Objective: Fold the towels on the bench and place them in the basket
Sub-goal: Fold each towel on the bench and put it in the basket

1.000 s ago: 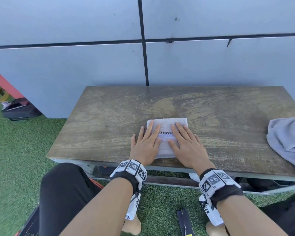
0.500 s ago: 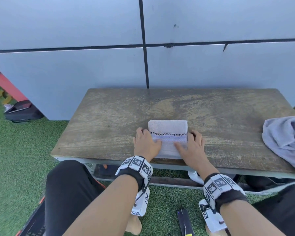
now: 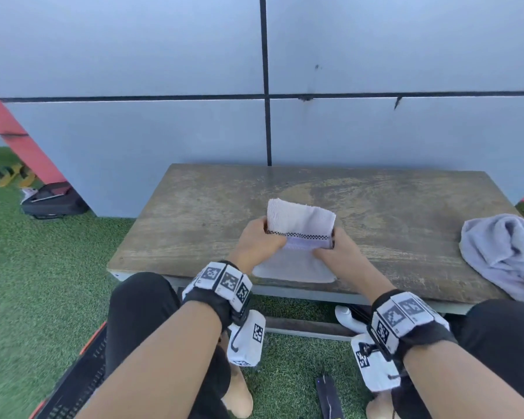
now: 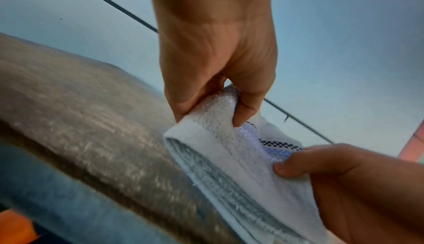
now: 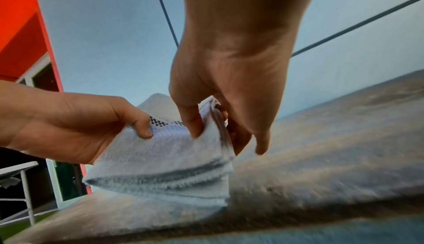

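Observation:
A folded white towel (image 3: pixel 297 249) with a checkered band is lifted off the wooden bench (image 3: pixel 212 219) near its front edge. My left hand (image 3: pixel 259 240) pinches its left side, thumb on top (image 4: pixel 241 110). My right hand (image 3: pixel 335 252) pinches the right side, thumb on top and fingers under (image 5: pixel 195 121). The towel (image 5: pixel 165 164) shows several stacked layers, its near edge hanging low over the bench. A crumpled lavender-grey towel (image 3: pixel 505 255) lies at the bench's right end. No basket shows clearly in any view.
A grey panelled wall (image 3: pixel 164 71) stands right behind the bench. Green turf (image 3: pixel 43 267) surrounds it, with a black bag (image 3: pixel 53 202) at the left by a red beam (image 3: pixel 18 140). My knees in black trousers (image 3: pixel 139 309) sit at the bench front.
Both hands went from lying flat on the folded towel to gripping its sides, then raised it off the bench. The view shifted slightly.

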